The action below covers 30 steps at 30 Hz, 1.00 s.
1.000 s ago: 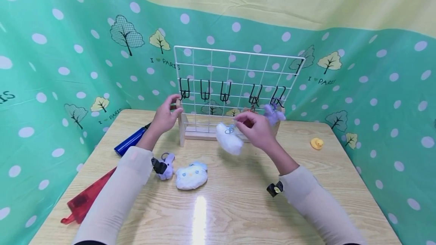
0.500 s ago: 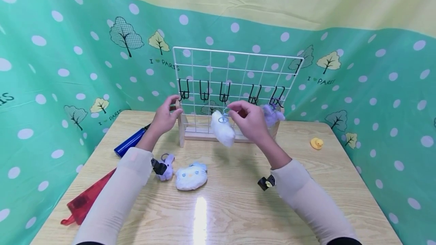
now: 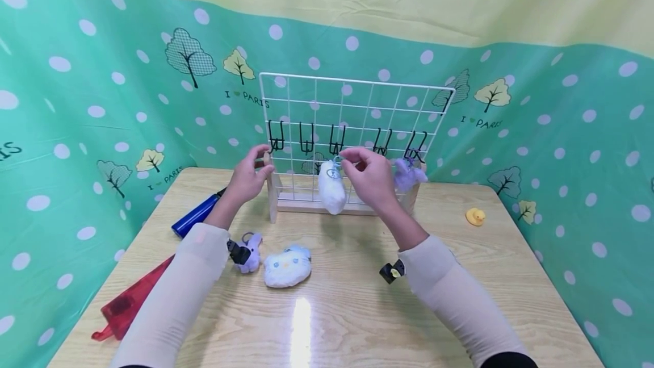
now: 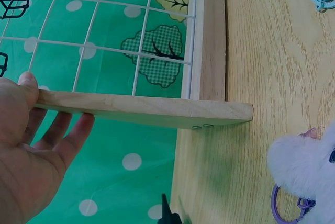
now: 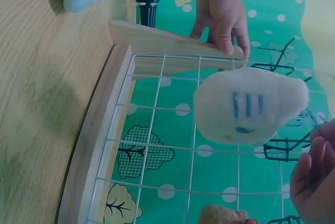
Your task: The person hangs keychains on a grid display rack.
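Observation:
My left hand (image 3: 249,178) grips the wooden side post (image 4: 146,106) of a white wire grid rack, thumb on one face and fingers on the other. By its ring, my right hand (image 3: 372,178) pinches a white plush keychain (image 3: 332,189), which dangles in front of the grid just below the middle black hook (image 3: 336,146). Blue stripes show on the plush in the right wrist view. A purple plush keychain (image 3: 409,175) hangs at the rightmost hook. Partly seen at the right wrist view's lower edge is a brown plush (image 5: 222,214); my right hand hides it from the head camera.
On the table lie a white plush face (image 3: 287,268) and a lilac plush keychain (image 3: 250,251), partly behind my left wrist camera. A blue bottle (image 3: 196,214) and a red pouch-like item (image 3: 130,302) are at the left. A yellow rubber duck (image 3: 475,216) sits far right.
My right hand has moved left and slightly up with the white plush keychain, which swung from tilted to nearly upright below the middle hook. My left hand stays on the post.

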Each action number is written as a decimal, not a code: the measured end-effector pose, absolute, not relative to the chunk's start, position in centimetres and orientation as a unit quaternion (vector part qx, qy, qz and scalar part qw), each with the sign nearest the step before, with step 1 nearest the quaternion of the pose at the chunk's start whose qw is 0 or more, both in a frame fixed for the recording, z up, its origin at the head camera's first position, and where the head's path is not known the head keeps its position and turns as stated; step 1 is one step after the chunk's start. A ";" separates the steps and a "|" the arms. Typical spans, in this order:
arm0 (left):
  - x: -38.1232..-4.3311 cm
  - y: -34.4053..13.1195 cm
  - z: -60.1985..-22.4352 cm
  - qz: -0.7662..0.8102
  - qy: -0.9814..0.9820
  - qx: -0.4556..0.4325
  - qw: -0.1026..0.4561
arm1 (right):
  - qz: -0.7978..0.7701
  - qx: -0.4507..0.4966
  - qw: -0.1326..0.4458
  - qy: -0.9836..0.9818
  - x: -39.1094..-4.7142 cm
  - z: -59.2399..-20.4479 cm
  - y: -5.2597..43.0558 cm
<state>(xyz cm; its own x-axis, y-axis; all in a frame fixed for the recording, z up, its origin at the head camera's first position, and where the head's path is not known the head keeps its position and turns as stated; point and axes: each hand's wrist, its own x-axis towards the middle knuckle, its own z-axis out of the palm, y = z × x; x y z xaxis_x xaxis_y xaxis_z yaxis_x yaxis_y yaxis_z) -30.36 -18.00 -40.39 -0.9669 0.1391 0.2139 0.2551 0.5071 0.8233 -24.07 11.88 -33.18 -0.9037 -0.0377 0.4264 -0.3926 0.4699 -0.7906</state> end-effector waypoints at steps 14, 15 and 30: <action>-30.4 -18.1 -40.3 -0.486 -0.865 -0.109 0.054 | 0.490 0.117 0.192 -0.842 -25.0 -33.7 11.5; -30.4 -18.1 -40.3 -0.486 -0.865 -0.108 0.054 | 0.489 0.116 0.191 -0.843 -25.0 -33.7 11.5; -30.5 -18.1 -40.5 -0.486 -0.865 -0.111 0.057 | 0.472 0.146 0.149 -0.857 -23.1 -35.5 13.2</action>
<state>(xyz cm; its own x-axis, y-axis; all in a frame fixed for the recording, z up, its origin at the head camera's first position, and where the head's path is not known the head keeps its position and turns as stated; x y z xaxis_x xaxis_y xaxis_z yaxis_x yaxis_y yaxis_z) -30.48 -18.12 -40.53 -0.9688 0.1366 0.2067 0.2476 0.5038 0.8276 -23.13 13.21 -35.51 -0.9132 -0.1088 0.3927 -0.3901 0.5121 -0.7652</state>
